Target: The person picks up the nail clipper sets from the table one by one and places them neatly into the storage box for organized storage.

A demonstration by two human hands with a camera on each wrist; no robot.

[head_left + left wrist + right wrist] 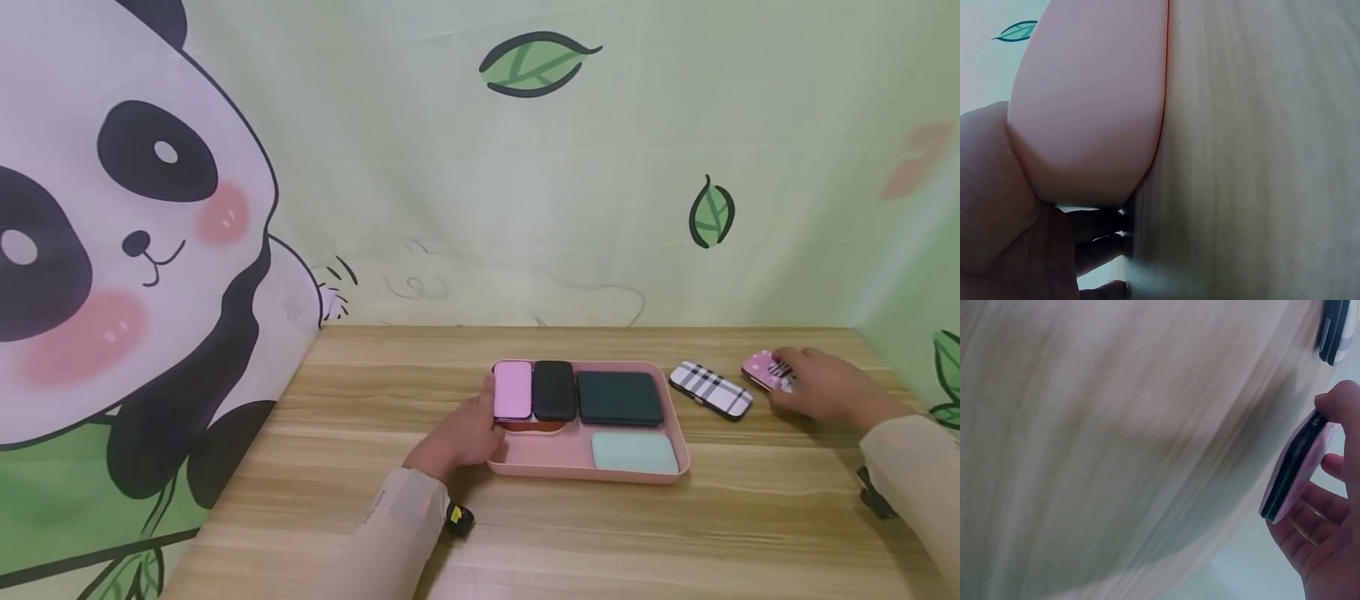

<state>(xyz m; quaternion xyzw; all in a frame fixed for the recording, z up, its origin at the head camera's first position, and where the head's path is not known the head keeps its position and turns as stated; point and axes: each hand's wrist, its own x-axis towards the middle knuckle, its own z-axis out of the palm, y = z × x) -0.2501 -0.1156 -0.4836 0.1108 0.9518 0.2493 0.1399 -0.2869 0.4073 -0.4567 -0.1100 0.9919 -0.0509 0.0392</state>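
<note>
A pink tray [543, 454] stands on the table, and my left hand [461, 433] grips its left end. The left wrist view shows the tray's outer wall [1091, 100] beside that hand, with several fingers [1100, 250] reaching around below it. At the right, my right hand [836, 390] holds a small pink patterned case [759, 367] with a dark edge. In the right wrist view this case [1297, 465] is pinched between thumb and fingers, tilted close to the tabletop. A black-and-white plaid case [710, 388] lies just left of the right hand.
Inside the tray are a pink case [513, 390], a black case [553, 390], a dark green case [619, 397] and a pale mint case [634, 452]. Something brown [532, 427] shows partly under the pink one. A printed curtain [420, 167] hangs behind the wooden table [360, 417].
</note>
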